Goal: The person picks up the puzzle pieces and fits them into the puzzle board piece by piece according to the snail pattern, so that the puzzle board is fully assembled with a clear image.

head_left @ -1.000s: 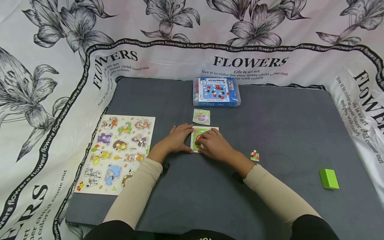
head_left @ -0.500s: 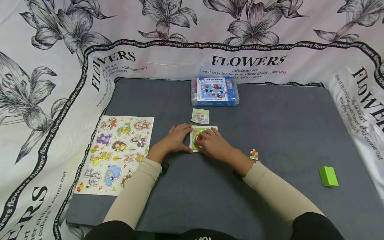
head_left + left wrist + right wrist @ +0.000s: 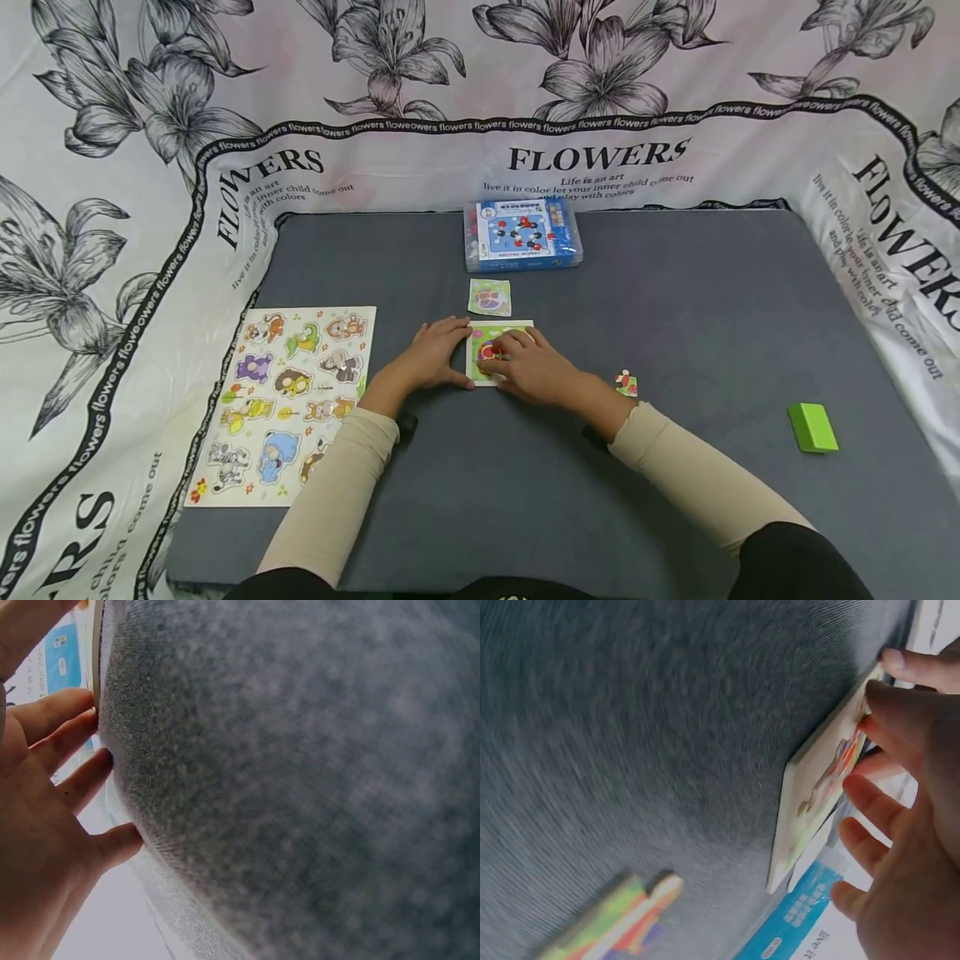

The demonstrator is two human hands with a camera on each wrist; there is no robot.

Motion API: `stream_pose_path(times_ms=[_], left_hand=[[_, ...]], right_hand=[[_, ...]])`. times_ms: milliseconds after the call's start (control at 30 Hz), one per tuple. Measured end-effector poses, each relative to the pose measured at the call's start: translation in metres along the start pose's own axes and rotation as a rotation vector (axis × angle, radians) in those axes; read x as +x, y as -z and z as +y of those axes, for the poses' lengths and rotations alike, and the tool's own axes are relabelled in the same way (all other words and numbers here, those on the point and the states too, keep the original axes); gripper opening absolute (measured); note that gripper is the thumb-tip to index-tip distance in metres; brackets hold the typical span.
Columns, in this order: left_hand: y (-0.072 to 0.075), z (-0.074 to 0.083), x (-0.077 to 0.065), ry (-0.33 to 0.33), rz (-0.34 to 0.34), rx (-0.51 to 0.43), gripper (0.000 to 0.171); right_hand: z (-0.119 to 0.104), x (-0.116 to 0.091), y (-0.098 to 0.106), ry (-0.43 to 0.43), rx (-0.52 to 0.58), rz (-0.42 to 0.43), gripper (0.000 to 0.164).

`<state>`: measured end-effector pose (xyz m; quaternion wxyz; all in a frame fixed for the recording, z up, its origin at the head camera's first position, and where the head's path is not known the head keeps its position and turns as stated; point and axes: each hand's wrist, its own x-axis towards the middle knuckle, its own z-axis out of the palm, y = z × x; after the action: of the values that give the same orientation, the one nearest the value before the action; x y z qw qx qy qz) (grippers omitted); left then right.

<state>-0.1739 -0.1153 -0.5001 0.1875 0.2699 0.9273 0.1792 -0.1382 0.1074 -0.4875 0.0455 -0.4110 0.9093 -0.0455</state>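
A small square jigsaw board (image 3: 501, 323) with a pale rim and a green picture lies mid-table. My left hand (image 3: 431, 358) rests at its left edge, fingers spread, fingertips at the rim. In the left wrist view the fingers (image 3: 82, 776) reach down to the cloth. My right hand (image 3: 536, 369) covers much of the board from the right. Its thumb and forefinger pinch a red and orange jigsaw piece (image 3: 845, 756), which stands slightly raised in the board in the right wrist view. A loose jigsaw piece (image 3: 626, 383) lies right of this hand.
A square picture card (image 3: 490, 297) lies just beyond the board, with a blue molecular model box (image 3: 522, 236) behind it. At left is a large animal sticker sheet (image 3: 281, 408), partly under the left forearm. A green block (image 3: 813, 427) stands far right.
The head view has shifted a little, moving the whole scene slightly left and down. Both hands keep their places at the board, with only slight movement of the right fingers.
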Motion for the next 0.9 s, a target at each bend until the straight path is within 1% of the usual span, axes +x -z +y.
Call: stream_pose_path(times_ms=[133,267,367,533,700,900], left_hand=[[-0.005,0.001,0.000,-0.004,-0.004,-0.010,0.093],[-0.004,0.004,0.000,0.005,-0.011,-0.032,0.093],[-0.003,0.004,0.000,0.015,-0.016,-0.034,0.094],[-0.001,0.001,0.000,0.022,-0.031,-0.031,0.095],[0.002,-0.002,-0.002,0.023,-0.018,-0.023,0.095],[0.002,0.000,-0.002,0.011,-0.026,-0.037,0.096]], right_hand=[[0.001,-0.008,-0.002,-0.025,0.028,0.029,0.041],[0.010,-0.020,0.003,-0.050,0.086,0.040,0.044],[0.021,-0.033,0.009,-0.064,0.104,0.044,0.046],[0.037,-0.060,0.016,-0.118,0.124,0.054,0.048],[0.047,-0.082,0.012,-0.164,0.120,0.060,0.048],[0.049,-0.104,0.007,-0.177,0.116,0.060,0.044]])
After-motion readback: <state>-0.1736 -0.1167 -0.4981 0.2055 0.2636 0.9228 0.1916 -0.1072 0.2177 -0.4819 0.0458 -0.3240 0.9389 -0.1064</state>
